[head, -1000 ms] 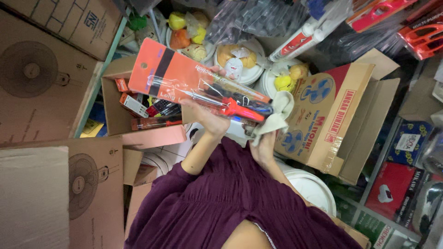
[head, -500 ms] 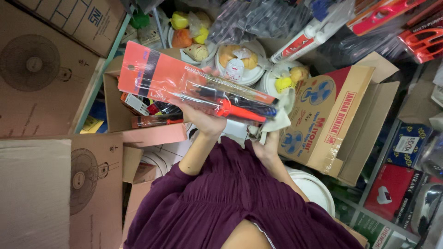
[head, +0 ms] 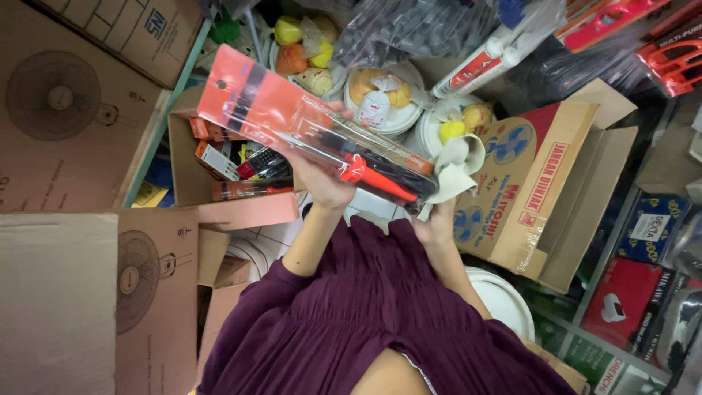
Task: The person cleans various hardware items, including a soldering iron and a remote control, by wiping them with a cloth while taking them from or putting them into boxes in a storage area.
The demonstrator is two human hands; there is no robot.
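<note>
Centrally, a long orange blister pack (head: 292, 117) containing a red-handled tool is grasped by the left hand (head: 322, 183), whose fingers are wrapped around its middle. A pale cloth (head: 457, 168) is clenched in the right hand (head: 437, 223) and pressed against the pack's lower end. Behind the pack, an open cardboard box (head: 183, 168) of small packaged items is seen, and a fan carton (head: 526, 183) lies just beside the cloth.

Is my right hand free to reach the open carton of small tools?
Probably not: the right hand grips a cloth, and the packaged tool and left hand block the carton.
</note>
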